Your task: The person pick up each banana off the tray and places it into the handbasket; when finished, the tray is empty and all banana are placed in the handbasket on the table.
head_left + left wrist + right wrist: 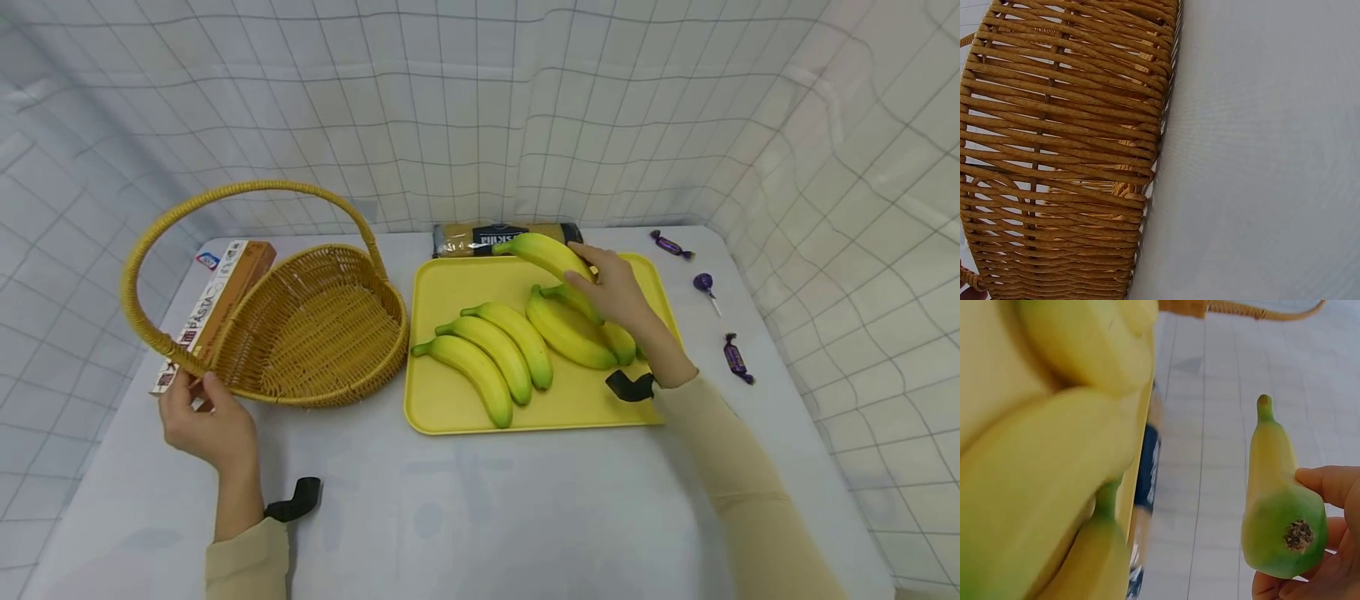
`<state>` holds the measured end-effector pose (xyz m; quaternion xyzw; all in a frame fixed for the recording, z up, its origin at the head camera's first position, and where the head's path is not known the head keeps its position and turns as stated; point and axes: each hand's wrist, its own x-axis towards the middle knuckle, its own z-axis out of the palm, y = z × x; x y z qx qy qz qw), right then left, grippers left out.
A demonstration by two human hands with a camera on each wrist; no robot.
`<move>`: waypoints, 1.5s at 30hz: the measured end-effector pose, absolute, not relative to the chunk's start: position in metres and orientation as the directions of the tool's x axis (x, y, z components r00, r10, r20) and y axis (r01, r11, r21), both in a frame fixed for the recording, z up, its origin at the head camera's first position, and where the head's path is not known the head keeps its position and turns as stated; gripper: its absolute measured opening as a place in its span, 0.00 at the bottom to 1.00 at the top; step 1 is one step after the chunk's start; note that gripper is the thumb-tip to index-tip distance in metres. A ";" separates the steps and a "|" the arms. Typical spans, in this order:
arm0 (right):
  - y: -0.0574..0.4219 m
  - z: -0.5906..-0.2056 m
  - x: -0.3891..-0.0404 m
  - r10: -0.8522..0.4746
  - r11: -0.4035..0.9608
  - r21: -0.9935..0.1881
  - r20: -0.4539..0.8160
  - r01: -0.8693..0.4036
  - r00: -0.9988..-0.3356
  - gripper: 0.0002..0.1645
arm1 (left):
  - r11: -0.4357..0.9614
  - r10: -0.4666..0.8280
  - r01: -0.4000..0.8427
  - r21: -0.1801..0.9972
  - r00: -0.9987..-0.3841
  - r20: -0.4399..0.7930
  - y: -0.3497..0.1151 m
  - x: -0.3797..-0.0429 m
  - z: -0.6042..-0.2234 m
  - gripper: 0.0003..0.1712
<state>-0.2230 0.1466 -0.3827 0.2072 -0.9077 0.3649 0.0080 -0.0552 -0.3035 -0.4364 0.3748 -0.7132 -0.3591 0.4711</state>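
Note:
In the head view my left hand [213, 421] grips the wicker basket [322, 333] where its arched handle [247, 187] meets the near left rim. The left wrist view shows the basket's woven side [1066, 156] close up, with a bit of fingertip at the lower left corner. My right hand [615, 287] holds a banana [547, 252] raised over the yellow tray [438, 292]. In the right wrist view that banana [1272, 469] points its dark blossom end at the camera, thumb and fingers around it. Several more bananas [472, 371] lie on the tray; my right hand partly hides some.
A pasta box [210, 308] lies left of the basket. Behind the tray rests a long pasta packet [510, 239] with a dark label. On the right are two purple wrapped candies [738, 360] and a lollipop [703, 283]. White gridded cloth walls [480, 125] enclose the table.

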 end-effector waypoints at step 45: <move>-0.131 -0.388 -0.201 -0.773 0.428 -0.586 0.156 -0.688 -0.614 0.30 | 0.463 -0.867 -0.203 0.863 -0.307 0.393 -0.310 -0.053 -0.445 0.16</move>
